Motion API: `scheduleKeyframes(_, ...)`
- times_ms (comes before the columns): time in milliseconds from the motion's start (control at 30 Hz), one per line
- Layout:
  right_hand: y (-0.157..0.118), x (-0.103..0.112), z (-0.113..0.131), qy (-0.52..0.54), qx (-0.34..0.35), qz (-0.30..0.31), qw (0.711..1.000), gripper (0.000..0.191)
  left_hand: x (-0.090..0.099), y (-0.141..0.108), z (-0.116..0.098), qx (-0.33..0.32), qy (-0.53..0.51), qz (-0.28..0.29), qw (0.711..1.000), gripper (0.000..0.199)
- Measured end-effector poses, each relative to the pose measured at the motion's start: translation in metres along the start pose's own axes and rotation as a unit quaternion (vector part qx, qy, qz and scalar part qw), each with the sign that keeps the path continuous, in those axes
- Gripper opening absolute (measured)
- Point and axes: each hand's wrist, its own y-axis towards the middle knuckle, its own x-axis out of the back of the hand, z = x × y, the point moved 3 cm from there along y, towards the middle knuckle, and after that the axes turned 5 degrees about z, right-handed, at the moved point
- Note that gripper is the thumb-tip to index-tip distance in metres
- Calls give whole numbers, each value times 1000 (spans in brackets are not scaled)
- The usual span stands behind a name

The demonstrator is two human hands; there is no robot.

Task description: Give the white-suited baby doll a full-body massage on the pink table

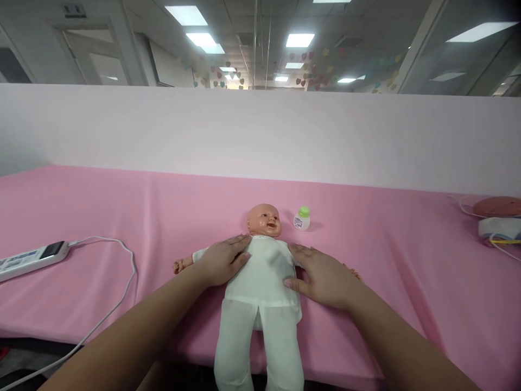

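Note:
A baby doll (262, 271) in a white top and white trousers lies on its back, its head toward the far side. My left hand (225, 260) rests flat on the doll's upper side and arm at the left of the picture, fingers stretched and thumb apart. On the opposite side, my right hand (321, 274) lies along the shoulder and chest edge with its fingers extended. Neither hand grips anything I can see. A greyish patch shows on the top's chest. Both doll arms are partly hidden under my hands. Close to its head stands a small bottle (302, 219) with a green cap.
Pink cloth (163, 212) covers the table. A white power strip (35, 260) lies at the left, its cable (132, 271) running toward the near edge. Several items, including a reddish-brown object (497, 206), sit at the far right. Behind rises a white partition (260, 136).

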Motion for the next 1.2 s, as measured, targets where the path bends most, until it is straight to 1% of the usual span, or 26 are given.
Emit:
scheduleKeyframes(33,-4,2,7,-6,16,-5,1000,88,1,0,0,1,1,-1,1000,63)
scheduleKeyframes(67,-8,3,17,-4,47,-2,999,87,1,0,-1,3,1,-2,1000,63)
scheduleKeyframes(100,-13,4,30,10,96,8,995,83,2,1,-1,3,0,-3,1000,62)
scheduleKeyframes(133,-19,5,44,34,168,38,985,76,2,1,-2,4,-2,-5,1000,62)
scheduleKeyframes(167,-24,5,58,65,233,73,967,67,3,1,-2,3,-5,-8,1000,61)
scheduleKeyframes(200,-28,4,68,97,272,111,951,63,3,1,-2,1,-8,-10,1000,60)
scheduleKeyframes(267,-31,1,80,124,299,156,933,62,2,1,-2,-2,-10,-9,1000,60)
scheduleKeyframes(333,-27,-4,78,115,281,166,938,70,1,2,-2,-1,-8,-7,1000,61)
scheduleKeyframes(433,-13,-12,60,72,225,143,961,94,-1,3,-2,-2,-7,-2,1000,61)
scheduleKeyframes(467,-7,-15,53,55,209,133,967,98,-2,3,-2,-5,-8,1,1000,61)
scheduleKeyframes(500,-2,-16,46,38,195,125,972,99,-2,4,-2,-9,-9,3,1000,60)
scheduleKeyframes(633,17,-16,20,-6,130,86,988,84,-5,5,-2,-18,-10,2,1000,60)
scheduleKeyframes(700,22,-12,9,-6,86,72,994,84,-6,6,-2,-16,-14,1,1000,60)
scheduleKeyframes(833,23,-7,-6,-2,33,76,997,87,-7,6,-4,-15,-30,11,999,62)
scheduleKeyframes(900,19,-4,-12,-3,24,74,997,87,-2,3,-5,-15,-48,10,999,62)
scheduleKeyframes(967,15,-3,-17,-2,14,71,997,85,8,-6,-8,-20,-75,6,997,61)
scheduleKeyframes(1067,12,-4,-24,3,-15,71,997,79,27,-30,-24,-59,-117,22,991,60)
scheduleKeyframes(1133,11,-4,-27,10,-29,73,997,75,36,-50,-45,-123,-133,54,982,60)
scheduleKeyframes(1200,11,-4,-28,18,-33,74,997,73,41,-68,-69,-198,-142,110,964,64)
